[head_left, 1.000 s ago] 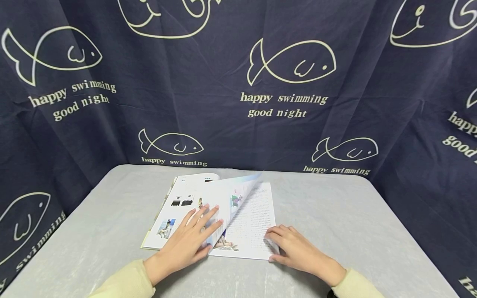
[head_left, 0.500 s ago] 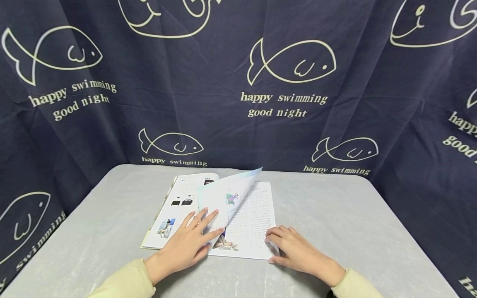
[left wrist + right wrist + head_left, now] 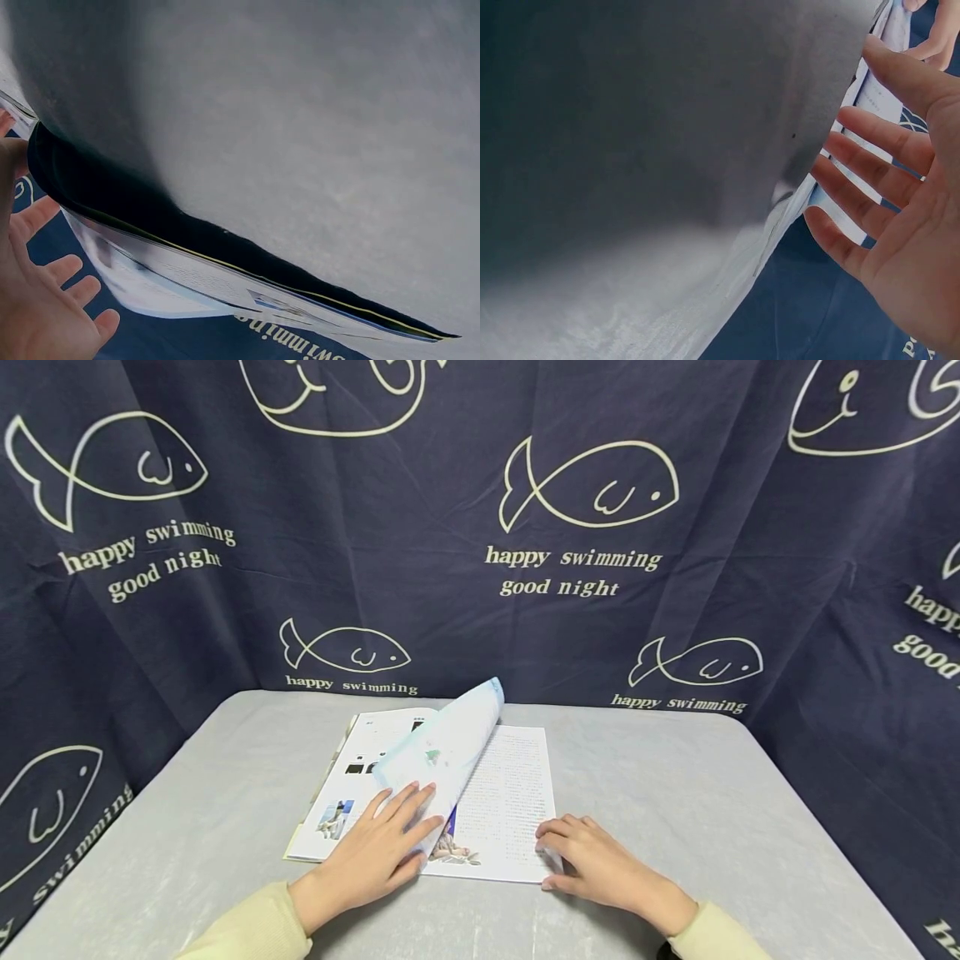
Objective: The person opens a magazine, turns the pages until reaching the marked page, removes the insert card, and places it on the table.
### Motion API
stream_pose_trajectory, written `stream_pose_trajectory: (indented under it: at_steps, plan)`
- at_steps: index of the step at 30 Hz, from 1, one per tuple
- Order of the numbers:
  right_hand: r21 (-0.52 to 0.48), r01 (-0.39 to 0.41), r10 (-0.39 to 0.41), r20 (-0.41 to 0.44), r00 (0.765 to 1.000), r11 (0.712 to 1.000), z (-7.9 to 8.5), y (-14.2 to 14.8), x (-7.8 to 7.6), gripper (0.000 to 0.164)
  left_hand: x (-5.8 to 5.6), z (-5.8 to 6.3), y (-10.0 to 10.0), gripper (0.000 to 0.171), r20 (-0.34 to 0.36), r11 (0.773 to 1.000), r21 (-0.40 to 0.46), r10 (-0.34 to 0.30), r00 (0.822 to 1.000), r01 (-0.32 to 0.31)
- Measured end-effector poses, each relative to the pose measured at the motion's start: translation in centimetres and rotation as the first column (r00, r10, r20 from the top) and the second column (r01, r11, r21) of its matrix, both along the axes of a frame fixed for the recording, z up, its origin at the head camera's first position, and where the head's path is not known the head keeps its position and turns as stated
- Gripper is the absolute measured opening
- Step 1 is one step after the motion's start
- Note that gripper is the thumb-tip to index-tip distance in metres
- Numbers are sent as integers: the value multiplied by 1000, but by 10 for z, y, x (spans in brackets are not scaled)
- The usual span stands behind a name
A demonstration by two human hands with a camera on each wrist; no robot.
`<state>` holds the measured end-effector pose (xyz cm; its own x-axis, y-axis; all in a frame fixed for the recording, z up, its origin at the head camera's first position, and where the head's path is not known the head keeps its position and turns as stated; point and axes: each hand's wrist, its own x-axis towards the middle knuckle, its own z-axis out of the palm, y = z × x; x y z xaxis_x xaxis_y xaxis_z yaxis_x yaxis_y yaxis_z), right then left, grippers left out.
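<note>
An open magazine (image 3: 513, 785) lies on the table, its left side showing small pictures and its right side dense text. One bluish-white page (image 3: 453, 731) stands half lifted along the middle, curling over to the left with its top corner raised. My left hand (image 3: 375, 856) rests across the lower middle, its spread fingers against the foot of that page. In the left wrist view the left hand (image 3: 49, 307) has its fingers apart beside the magazine's edge. At the lower right corner, my right hand (image 3: 600, 864) touches the right page with loosely bent fingers.
The table (image 3: 675, 777) has a grey cloth top with rounded far corners. A dark blue curtain (image 3: 435, 568) printed with fish and lettering hangs behind it and along both sides.
The lifted page has swung further left, its raised corner moving left and up and its free edge now covering more of the left side. Both hands stay nearly in place.
</note>
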<state>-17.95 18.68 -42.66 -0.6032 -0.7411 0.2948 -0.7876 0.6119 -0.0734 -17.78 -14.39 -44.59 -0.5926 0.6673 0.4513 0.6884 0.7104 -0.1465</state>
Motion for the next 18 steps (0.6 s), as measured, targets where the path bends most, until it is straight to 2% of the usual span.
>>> stream_pose_trajectory:
  at_steps: [10,18]
  plan:
    - [8,12,-12,66,998,1000,7,0,3,29,3,0,-1,50,41,999,-17,42,998,-41]
    - [4,5,-6,61,998,1000,5,1,2,27,4,0,-1,54,71,998,-3,62,996,-62]
